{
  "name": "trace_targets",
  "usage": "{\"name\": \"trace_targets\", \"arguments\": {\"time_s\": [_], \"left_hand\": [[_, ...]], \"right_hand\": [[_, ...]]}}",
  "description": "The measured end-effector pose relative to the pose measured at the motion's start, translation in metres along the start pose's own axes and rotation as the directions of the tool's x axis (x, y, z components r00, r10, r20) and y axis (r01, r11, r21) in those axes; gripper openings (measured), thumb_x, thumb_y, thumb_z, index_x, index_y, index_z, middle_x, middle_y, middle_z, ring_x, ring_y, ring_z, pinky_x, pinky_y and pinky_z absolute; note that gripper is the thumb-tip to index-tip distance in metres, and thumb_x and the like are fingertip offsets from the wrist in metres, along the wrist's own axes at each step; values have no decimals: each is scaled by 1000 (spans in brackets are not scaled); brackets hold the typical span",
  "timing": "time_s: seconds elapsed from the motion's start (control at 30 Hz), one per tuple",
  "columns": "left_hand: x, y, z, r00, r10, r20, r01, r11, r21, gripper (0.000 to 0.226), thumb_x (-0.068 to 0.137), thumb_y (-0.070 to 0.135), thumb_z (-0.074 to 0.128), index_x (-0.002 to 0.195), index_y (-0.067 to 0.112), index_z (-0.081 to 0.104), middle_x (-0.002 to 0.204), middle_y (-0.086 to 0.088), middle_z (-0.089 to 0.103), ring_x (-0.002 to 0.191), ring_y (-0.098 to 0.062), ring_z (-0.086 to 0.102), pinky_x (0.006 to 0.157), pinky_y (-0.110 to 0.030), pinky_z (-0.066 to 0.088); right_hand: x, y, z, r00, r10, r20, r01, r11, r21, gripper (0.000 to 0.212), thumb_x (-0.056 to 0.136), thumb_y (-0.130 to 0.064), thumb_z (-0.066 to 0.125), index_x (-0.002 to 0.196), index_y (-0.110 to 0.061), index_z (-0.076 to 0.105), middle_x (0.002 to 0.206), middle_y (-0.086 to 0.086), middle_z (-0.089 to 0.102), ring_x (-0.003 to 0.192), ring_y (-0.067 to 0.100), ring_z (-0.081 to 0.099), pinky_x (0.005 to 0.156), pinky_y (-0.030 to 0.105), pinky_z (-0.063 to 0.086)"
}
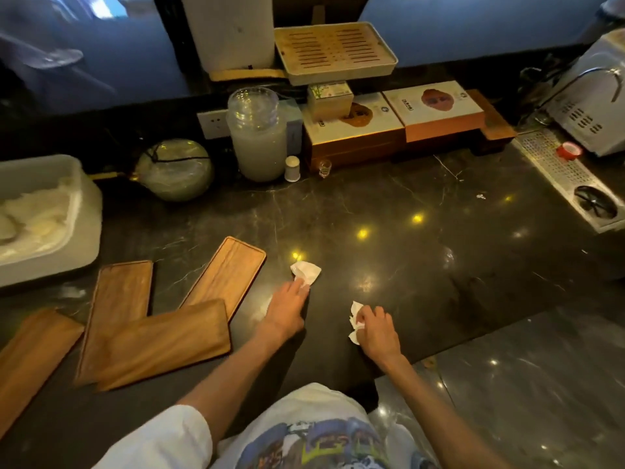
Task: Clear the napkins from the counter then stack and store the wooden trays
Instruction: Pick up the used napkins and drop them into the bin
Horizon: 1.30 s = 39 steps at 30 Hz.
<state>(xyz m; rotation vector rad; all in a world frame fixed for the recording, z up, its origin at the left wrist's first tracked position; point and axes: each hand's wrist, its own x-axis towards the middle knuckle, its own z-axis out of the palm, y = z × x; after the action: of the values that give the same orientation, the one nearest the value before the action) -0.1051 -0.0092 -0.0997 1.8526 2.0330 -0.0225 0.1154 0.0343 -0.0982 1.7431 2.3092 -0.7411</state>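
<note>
**Napkins first, trays waiting**

I read this as the clearing step, one napkin per hand. My right hand has its fingers curled round a crumpled napkin and holds it just off the near edge of the counter, presumably bunched up so it can be carried away in one go. My left hand reaches forward with its fingers straight, the tips touching the near corner of the loose napkin. It has no grip on that napkin yet. A pale smudge under that wrist may be another napkin or a reflection; I cannot tell which.

The wooden trays lie unstacked to the left:

- The far tray points diagonally, its long axis running from near-left to far-right.
- The middle tray runs almost straight away from me.
- The crossing tray lies across the near ends of both, long axis roughly left to right. It seems to be face down.
- The outer tray slants alone and is cut off by the frame.

They will need turning parallel before stacking.
</note>
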Motion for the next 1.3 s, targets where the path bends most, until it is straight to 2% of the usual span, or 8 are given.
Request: {"name": "trace_targets", "arguments": {"time_s": [0.13, 0.37, 0.5, 0.67, 0.87, 1.07, 1.2, 1.3], "left_hand": [[-46, 18, 13, 983, -111, 143, 107, 994, 35, 93, 75, 12, 75, 151, 11, 21, 158, -14, 16, 140, -34, 27, 114, -42, 37], [-105, 59, 40, 953, -302, 14, 302, 950, -80, 37, 89, 4, 57, 125, 9, 53, 129, -13, 49, 116, -32, 52, 93, -42, 48], [-136, 95, 56, 940, -325, -107, 336, 935, 114, 26, 88, 21, 61, 113, 17, 66, 114, -4, 66, 106, -25, 57, 85, -35, 45], [-195, 158, 112, 920, -390, 28, 391, 920, -19, 30, 90, 15, 56, 118, 18, 66, 122, -10, 62, 113, -31, 55, 89, -38, 43], [-252, 226, 161, 936, -288, 202, 350, 814, -464, 35, 89, 2, 62, 122, 0, 52, 129, -21, 39, 109, -32, 50, 94, -32, 41], [-240, 242, 157, 960, -217, 178, 281, 758, -589, 21, 91, 2, 55, 108, 8, 46, 104, -9, 56, 93, -19, 55, 78, -33, 44], [-209, 233, 167, 960, -166, 224, 267, 779, -567, 9, 93, 6, 53, 101, 8, 56, 100, -9, 60, 90, -21, 57, 80, -36, 46], [-175, 223, 188, 931, -153, 332, 318, 788, -528, 9, 94, 6, 50, 97, 5, 59, 101, -12, 61, 93, -24, 57, 81, -32, 43]], "right_hand": [[-40, 17, 11, 996, -49, -76, 63, 977, 206, 18, 84, -2, 54, 96, -14, 58, 111, 10, 52, 102, 31, 45, 80, 33, 41], [-136, 69, 36, 992, -24, -125, 86, 851, 518, 27, 85, 6, 54, 81, -20, 52, 102, -1, 45, 93, 22, 51, 65, 16, 38], [-183, 117, 40, 997, -48, -56, 71, 820, 569, 24, 86, 5, 52, 80, -18, 53, 102, -2, 54, 91, 20, 56, 67, 23, 45], [-238, 192, 43, 1000, 15, 9, -17, 819, 573, 23, 86, 5, 51, 83, -17, 55, 92, 6, 60, 83, 20, 58, 59, 16, 41], [-282, 249, 46, 988, 129, 86, -156, 806, 571, 24, 82, 7, 50, 86, -14, 60, 96, 18, 65, 88, 34, 61, 71, 39, 48], [-282, 260, 65, 953, 260, 155, -294, 668, 684, 27, 81, 11, 48, 90, -7, 68, 103, 21, 67, 88, 36, 66, 75, 53, 59], [-265, 244, 86, 918, 343, 200, -373, 571, 731, 32, 88, 7, 47, 89, -14, 70, 106, 12, 62, 67, 21, 63, 45, 24, 55], [-243, 233, 108, 891, 392, 230, -427, 547, 720, 34, 89, 7, 45, 96, -16, 68, 109, 10, 65, 70, 17, 59, 51, 11, 45]]}}
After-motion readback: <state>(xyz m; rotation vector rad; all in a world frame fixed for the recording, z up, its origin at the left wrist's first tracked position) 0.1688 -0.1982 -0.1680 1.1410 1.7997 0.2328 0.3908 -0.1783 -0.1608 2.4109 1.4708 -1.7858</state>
